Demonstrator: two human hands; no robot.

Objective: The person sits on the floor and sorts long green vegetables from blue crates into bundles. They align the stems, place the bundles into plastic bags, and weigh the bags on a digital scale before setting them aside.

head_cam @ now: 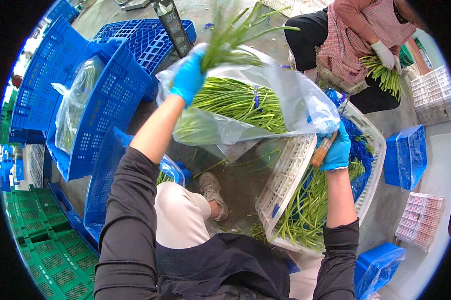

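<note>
My left hand, in a blue glove, grips a bunch of long green stalks, blurred, above the far left side of a clear plastic bag. Inside the bag lie more green stalks, some bound with purple-blue tape. Gloved in blue too, my right hand holds a wooden handle and is at the bag's right edge; whether it also pinches the plastic is unclear. Beneath it a white plastic crate, lined with blue plastic, holds loose green stalks.
Blue crates stand at the left, one with a filled plastic bag. Green crates are at lower left. A co-worker in white gloves sits at upper right with green stalks. Bagged blue bins stand at the right.
</note>
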